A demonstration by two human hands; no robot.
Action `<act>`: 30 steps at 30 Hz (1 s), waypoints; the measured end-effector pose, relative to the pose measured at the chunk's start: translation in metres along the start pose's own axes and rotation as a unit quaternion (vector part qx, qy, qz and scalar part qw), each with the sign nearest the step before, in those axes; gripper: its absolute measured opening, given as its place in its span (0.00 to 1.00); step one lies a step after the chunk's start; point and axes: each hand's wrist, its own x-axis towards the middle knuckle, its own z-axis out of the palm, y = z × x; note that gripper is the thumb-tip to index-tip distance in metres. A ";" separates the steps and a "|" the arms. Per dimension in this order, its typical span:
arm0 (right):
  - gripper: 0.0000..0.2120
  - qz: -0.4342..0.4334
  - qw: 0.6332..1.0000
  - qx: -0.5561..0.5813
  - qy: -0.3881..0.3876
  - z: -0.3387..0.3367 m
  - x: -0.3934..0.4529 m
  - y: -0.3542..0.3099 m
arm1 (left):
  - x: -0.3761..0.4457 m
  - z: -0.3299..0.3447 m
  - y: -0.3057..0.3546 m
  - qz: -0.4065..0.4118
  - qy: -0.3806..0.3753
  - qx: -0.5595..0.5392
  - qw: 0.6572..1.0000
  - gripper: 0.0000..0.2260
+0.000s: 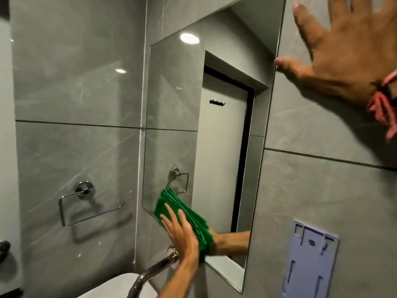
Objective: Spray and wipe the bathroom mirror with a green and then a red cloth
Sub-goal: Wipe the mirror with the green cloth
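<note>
On the grey tiled wall [75, 82], biggest thing in view, glossy slabs with dark grout lines meet at a corner left of the mirror [178, 108]. Mirror is a tall frameless rectangle seen at a steep angle, fixed flat on the wall; it reflects a pale door with a dark frame, a ceiling light spot and the towel ring. Right hand [352, 50] next in size, upper right, fingers spread wide apart, palm flat toward the tile just beside the mirror's right edge, thumb tip touching or nearly touching that edge, holding nothing; red thread tied at its wrist. Left hand [182, 235] low centre, fingers straight and slightly apart, palm pressed flat on the green cloth [189, 218], not curled round it. Cloth is folded in layers and sits against the glass at the mirror's lower left part, overlapping the bottom edge; its reflection and the forearm's reflection show right behind it. Lilac plastic wall bracket [309, 261] on the tile lower right, well apart from the mirror. Chrome towel ring [86, 203] on the left wall, bare. Chrome curved tap spout [150, 274] at bottom centre, just below the left wrist, above a white basin [120, 287] edge. Dark blurred object at far left edge, cannot tell what.
</note>
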 end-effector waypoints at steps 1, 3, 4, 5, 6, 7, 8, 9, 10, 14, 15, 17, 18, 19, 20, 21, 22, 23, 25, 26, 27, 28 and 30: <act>0.42 -0.004 1.000 -0.022 -0.012 -0.010 -0.001 -0.003 | -0.022 0.005 0.008 0.005 -0.006 -0.008 1.000 0.25; 0.41 -0.010 0.997 -0.059 -0.053 -0.026 -0.005 -0.008 | -0.054 0.018 0.040 0.068 -0.030 -0.029 0.997 0.24; 0.41 -0.012 0.996 -0.068 -0.064 -0.032 -0.007 -0.007 | -0.063 0.026 0.064 0.122 -0.042 -0.036 0.991 0.24; 0.40 -0.019 0.995 -0.074 -0.071 -0.036 -0.009 -0.005 | -0.066 0.035 0.090 0.174 -0.051 -0.038 0.983 0.25; 0.39 -0.025 0.994 -0.076 -0.076 -0.038 -0.013 -0.003 | -0.065 0.042 0.118 0.228 -0.059 -0.033 0.971 0.26; 0.39 -0.033 0.993 -0.080 -0.077 -0.040 -0.014 0.002 | -0.061 0.049 0.152 0.287 -0.068 -0.029 0.955 0.26; 0.40 -0.038 0.992 -0.088 -0.078 -0.041 -0.017 0.006 | -0.054 0.056 0.186 0.346 -0.079 -0.024 0.935 0.26; 0.40 -0.044 0.991 -0.099 -0.077 -0.039 -0.018 0.009 | -0.045 0.063 0.223 0.403 -0.086 -0.021 0.911 0.26; 0.41 -0.052 0.989 -0.114 -0.074 -0.037 -0.018 0.012 | -0.034 0.069 0.261 0.460 -0.088 -0.016 0.883 0.26; 0.41 -0.060 0.988 -0.131 -0.048 -0.024 -0.017 0.013 | 0.030 0.083 0.374 0.563 -0.088 0.005 0.822 0.25; 0.41 -0.059 0.989 -0.133 -0.036 -0.023 -0.018 0.014 | 0.051 0.080 0.384 0.550 -0.084 0.001 0.831 0.25; 0.41 -0.056 0.990 -0.128 -0.018 -0.019 -0.021 0.014 | 0.096 0.071 0.368 0.494 -0.067 0.005 0.867 0.25; 0.41 -0.057 0.990 -0.126 -0.013 -0.017 -0.018 0.015 | 0.116 0.065 0.350 0.466 -0.057 0.003 0.883 0.26; 0.42 -0.056 0.991 -0.123 -0.017 -0.014 -0.022 0.015 | 0.132 0.058 0.317 0.432 -0.056 0.005 0.900 0.26; 0.42 -0.049 0.992 -0.112 -0.015 -0.012 -0.024 0.014 | 0.141 0.050 0.283 0.402 -0.050 0.003 0.914 0.26; 0.42 -0.043 0.995 -0.092 -0.013 -0.011 -0.026 0.013 | 0.144 0.042 0.246 0.372 -0.041 0.001 0.927 0.26; 0.42 -0.038 0.997 -0.064 -0.013 -0.010 -0.029 0.012 | 0.140 0.034 0.207 0.340 -0.036 0.004 0.940 0.26; 0.41 -0.036 0.998 -0.042 -0.013 -0.011 -0.029 0.011 | 0.129 0.028 0.170 0.307 -0.032 0.005 0.951 0.26; 0.40 -0.018 0.999 -0.003 -0.027 -0.015 -0.032 0.005 | 0.087 0.018 0.099 0.238 -0.024 0.014 0.971 0.27; 0.39 -0.008 0.999 0.010 -0.035 -0.017 -0.032 0.002 | 0.059 0.014 0.069 0.202 -0.020 0.019 0.979 0.27; 0.39 -0.007 0.999 0.014 -0.043 -0.021 -0.033 0.000 | 0.029 0.011 0.044 0.161 -0.017 0.018 0.987 0.26; 0.39 -0.011 0.999 0.009 -0.051 -0.025 -0.032 -0.001 | 0.000 0.009 0.026 0.118 -0.015 0.014 0.993 0.25; 0.39 -0.023 0.997 -0.010 -0.076 -0.040 -0.026 0.001 | -0.045 0.012 0.021 0.043 -0.020 -0.001 0.999 0.25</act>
